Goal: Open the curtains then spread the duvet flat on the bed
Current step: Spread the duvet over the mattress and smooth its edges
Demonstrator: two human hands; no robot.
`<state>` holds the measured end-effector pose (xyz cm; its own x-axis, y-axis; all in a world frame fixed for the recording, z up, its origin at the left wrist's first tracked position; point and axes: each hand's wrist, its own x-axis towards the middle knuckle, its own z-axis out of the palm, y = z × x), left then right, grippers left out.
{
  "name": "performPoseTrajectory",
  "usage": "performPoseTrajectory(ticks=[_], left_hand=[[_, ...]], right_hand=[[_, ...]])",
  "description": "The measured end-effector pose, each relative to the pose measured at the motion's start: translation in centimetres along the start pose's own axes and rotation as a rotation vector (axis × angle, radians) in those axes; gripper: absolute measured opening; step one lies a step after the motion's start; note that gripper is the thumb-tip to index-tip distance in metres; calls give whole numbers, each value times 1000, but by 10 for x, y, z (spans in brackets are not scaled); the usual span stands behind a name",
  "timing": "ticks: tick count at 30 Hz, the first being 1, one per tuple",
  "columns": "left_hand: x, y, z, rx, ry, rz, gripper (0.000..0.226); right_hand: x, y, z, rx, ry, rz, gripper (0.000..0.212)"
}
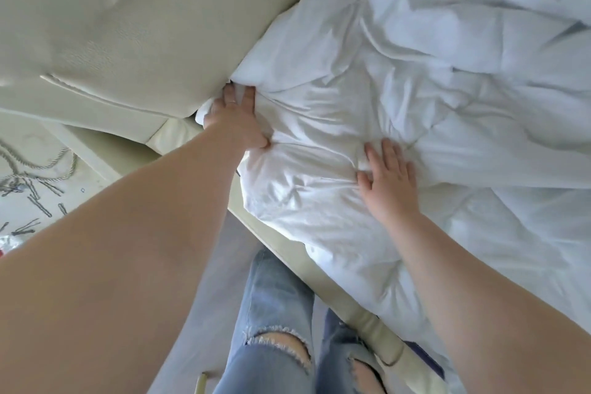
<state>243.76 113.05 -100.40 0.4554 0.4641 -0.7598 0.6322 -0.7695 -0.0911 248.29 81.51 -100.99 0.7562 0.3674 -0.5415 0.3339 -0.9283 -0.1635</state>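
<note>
Nearest, two legs in torn blue jeans are seen standing on the pale floor beside the cream bed frame. Two bare forearms are stretched forward from there. The right hand is laid palm-down on the white duvet, its fingers straight and slightly spread, pressing the cloth without gripping it. Further on, the left hand is pushed into the duvet's corner where it meets the cream padded headboard; two fingers are seen lying fairly straight against the fabric and the thumb is dug into a fold, though the remaining fingers are hidden, so whether cloth is gripped cannot be told. The single duvet is left crumpled in heavy folds across the bed, reaching the headboard. Far left, a grey cord is strewn over a pale surface.
</note>
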Motion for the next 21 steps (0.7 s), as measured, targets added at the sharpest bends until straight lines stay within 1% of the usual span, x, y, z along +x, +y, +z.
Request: performPoseTrajectory(ticks=[2,5,7,9,11,13,15,17,18,19,21], left_hand=[[-12,3,2,-92,48,-24,118],[-48,19,22,-211,225,-33,90],[-79,32,44,-274,297,-14,81],[-119,52,70,-265,403,118,77],[-161,77,97,-220,506,346,70],[-193,101,122,-152,551,523,64],[-225,131,150,-98,543,614,62],[-258,172,186,-48,494,669,62],[-270,188,201,-20,444,673,62],[-281,206,217,18,395,676,63],[-300,244,246,108,289,644,65]], right_hand=[[-3,3,2,17,-2,-22,62],[2,1,-3,85,-30,-16,61],[6,-2,-7,87,-57,-53,59],[0,5,-19,72,-75,-101,59],[-18,19,-27,60,-54,-129,61],[-43,26,-34,81,-30,-175,62],[-78,46,-33,125,4,-233,60],[-126,95,-23,143,29,-264,56],[-150,121,-16,144,31,-270,54],[-175,150,-7,135,26,-251,53],[-229,216,13,130,46,-156,52]])
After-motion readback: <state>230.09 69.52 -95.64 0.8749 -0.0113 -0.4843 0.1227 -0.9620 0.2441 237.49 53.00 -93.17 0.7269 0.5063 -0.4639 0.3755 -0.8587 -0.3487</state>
